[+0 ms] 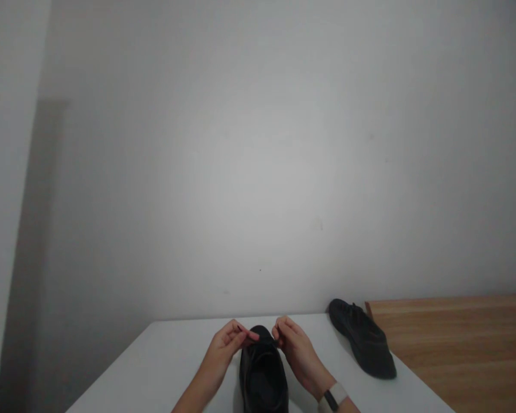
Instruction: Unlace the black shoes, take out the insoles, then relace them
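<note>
A black lace-up shoe point(243, 378) stands on the white table in front of me, toe pointing at the wall and its opening towards me. My left hand point(229, 344) is closed at the left side of the laces, thumb and fingers pinching a thin dark shoelace. On the other side, my right hand point(296, 351) has its fingers curled in a pinch on the lace, just beside the toe part. A pale band with a dark piece circles the right wrist. The lacing between my hands is dark and hard to make out.
A second black shoe point(361, 338) lies near the right edge of the white table point(172, 364), by the wall. To the right is a wood-grain panel point(456, 338). A plain pale wall point(258, 172) rises behind the table.
</note>
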Demonstrator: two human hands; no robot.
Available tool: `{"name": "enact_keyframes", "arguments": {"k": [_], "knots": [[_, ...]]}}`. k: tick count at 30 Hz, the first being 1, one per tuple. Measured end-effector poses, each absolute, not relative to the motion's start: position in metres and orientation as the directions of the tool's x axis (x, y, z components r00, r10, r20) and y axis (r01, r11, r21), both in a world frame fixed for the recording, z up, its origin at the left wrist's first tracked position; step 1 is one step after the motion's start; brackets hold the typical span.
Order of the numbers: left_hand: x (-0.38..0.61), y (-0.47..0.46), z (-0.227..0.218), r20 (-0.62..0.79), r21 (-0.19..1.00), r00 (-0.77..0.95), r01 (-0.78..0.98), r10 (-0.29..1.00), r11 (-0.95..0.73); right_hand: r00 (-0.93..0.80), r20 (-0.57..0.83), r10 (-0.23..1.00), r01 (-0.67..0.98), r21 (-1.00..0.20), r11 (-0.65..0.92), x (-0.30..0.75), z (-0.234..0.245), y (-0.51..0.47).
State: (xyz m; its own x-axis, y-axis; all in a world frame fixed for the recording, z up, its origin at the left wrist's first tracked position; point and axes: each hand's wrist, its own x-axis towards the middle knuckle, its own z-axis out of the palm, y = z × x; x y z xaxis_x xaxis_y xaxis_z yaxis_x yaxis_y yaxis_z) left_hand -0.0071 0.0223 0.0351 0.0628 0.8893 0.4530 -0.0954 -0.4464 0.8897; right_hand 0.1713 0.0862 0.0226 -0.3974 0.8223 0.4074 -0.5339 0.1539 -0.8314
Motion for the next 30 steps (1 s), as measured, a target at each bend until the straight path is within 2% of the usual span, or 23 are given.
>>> {"name": "enact_keyframes", "arguments": {"k": [7, 11, 17, 21, 24, 27, 30], "knots": [[0.002, 0.021, 0.031, 0.437, 0.865, -0.068, -0.241, 0.897, -0.439, -0.377, 0.367, 0.85, -0.557, -0.824, 0.109, 0.165, 0.021, 0.083], [0.008, 0.017, 0.037, 0.466, 0.862, -0.042, -0.203, 0.884, -0.464, -0.335, 0.395, 0.856, -0.558, -0.815, 0.158, 0.16, 0.022, 0.081], [0.021, 0.026, 0.043, 0.476, 0.878, -0.02, -0.046, 0.879, -0.476, -0.314, 0.535, 0.784, -0.453, -0.81, 0.371, 0.161, 0.036, 0.071], [0.026, 0.029, 0.043, 0.441, 0.897, -0.015, -0.009, 0.897, -0.442, -0.268, 0.679, 0.683, -0.376, -0.727, 0.575, 0.16, 0.043, 0.063], [0.025, 0.029, 0.042, 0.469, 0.881, 0.02, 0.055, 0.883, -0.47, -0.241, 0.729, 0.64, -0.352, -0.681, 0.643, 0.155, 0.042, 0.06], [0.025, 0.027, 0.042, 0.496, 0.861, 0.047, 0.107, 0.867, -0.498, -0.28, 0.702, 0.654, -0.362, -0.709, 0.606, 0.152, 0.041, 0.059], [0.025, 0.024, 0.043, 0.509, 0.853, 0.014, 0.127, 0.861, -0.507, -0.343, 0.63, 0.696, -0.402, -0.769, 0.498, 0.155, 0.042, 0.059]]}}
